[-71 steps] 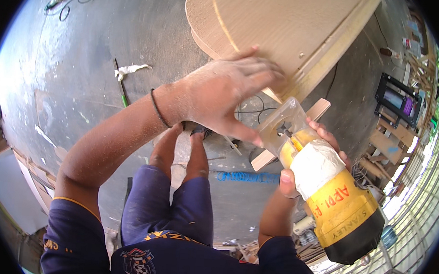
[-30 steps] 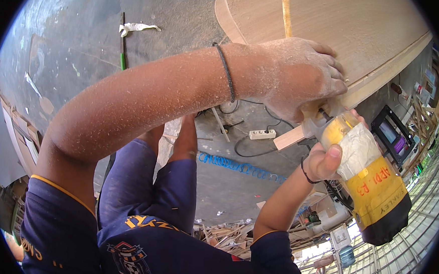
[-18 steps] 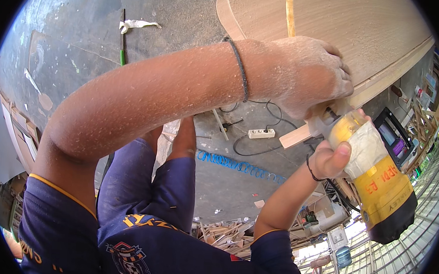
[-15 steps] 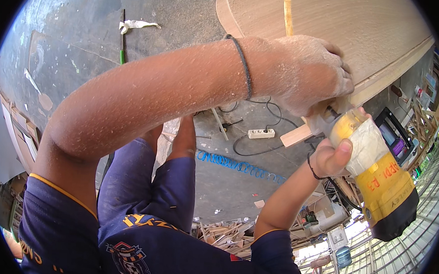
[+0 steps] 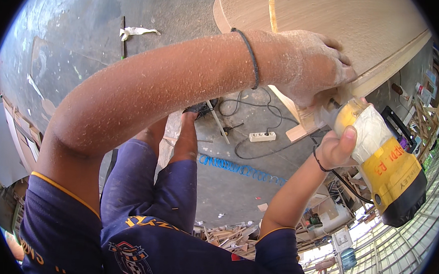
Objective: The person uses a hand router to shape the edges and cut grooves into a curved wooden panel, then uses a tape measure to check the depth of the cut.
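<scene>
A large curved wooden panel (image 5: 317, 17), dusted with fine sawdust, spans the top. At its near edge is a yellow and black trim router (image 5: 391, 167) with pale tape round its body, tilted so that its cutter end meets the wood. My right hand (image 5: 338, 147) is wrapped round the router's body near the collar, thumb on the tape. My left hand (image 5: 316, 67), coated in dust, is closed with curled fingers over the router's clear base at the panel edge. Most of the base and the bit are hidden beneath that hand.
A white power strip (image 5: 262, 136) with black cords lies on the floor below the panel. Nearer are a coiled blue air hose (image 5: 237, 167) and a heap of wood offcuts (image 5: 233, 238). A white rag (image 5: 138, 31) lies at the upper left.
The router and both hands have shifted slightly right along the panel edge. More of the wood below my left wrist shows now. Both hands keep their hold.
</scene>
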The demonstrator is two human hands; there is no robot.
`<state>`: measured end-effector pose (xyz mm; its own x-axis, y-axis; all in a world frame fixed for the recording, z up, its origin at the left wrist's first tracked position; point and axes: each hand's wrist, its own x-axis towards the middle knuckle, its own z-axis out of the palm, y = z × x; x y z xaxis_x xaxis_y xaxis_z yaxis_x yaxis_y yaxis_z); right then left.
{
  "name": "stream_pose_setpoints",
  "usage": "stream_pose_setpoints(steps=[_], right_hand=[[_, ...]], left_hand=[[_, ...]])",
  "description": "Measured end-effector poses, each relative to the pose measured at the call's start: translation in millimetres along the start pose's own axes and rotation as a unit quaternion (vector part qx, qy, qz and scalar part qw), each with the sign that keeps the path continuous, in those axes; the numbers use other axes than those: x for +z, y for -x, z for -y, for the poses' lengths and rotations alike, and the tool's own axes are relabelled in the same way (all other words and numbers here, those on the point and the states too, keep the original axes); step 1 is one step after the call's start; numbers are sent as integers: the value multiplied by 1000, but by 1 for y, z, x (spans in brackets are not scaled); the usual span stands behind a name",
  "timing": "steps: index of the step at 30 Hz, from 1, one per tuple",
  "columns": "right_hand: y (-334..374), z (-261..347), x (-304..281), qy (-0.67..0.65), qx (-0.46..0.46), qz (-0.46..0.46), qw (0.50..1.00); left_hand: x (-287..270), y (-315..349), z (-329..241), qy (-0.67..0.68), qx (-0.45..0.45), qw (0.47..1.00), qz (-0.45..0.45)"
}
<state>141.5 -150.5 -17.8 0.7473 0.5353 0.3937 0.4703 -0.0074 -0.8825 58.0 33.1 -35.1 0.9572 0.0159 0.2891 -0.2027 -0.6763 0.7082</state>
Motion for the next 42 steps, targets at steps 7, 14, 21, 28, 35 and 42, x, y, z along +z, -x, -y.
stream_pose_setpoints(steps=[7, 14, 21, 28, 35, 42], right_hand=[[-4, -3, 7, -1, -51, -34, 998], [-5, -6, 3, -4, -52, -11, 999], [-7, -4, 7, -14, -47, -51, 997], [-5, 1, 10, -36, -8, -59, 998], [-5, -2, -2, -61, 4, -5, 998], [-14, -5, 0, -54, -55, -7, 997]], left_hand=[[1, -2, 4, 1, 10, 1000, -12], [3, -2, 6, -9, 16, 1000, -13], [-3, -8, 5, -25, 5, 999, 26], [-7, -10, 8, -38, 31, 998, 29], [-8, -19, 8, -50, 47, 997, 40], [-4, -23, 14, -95, 99, 991, 4]])
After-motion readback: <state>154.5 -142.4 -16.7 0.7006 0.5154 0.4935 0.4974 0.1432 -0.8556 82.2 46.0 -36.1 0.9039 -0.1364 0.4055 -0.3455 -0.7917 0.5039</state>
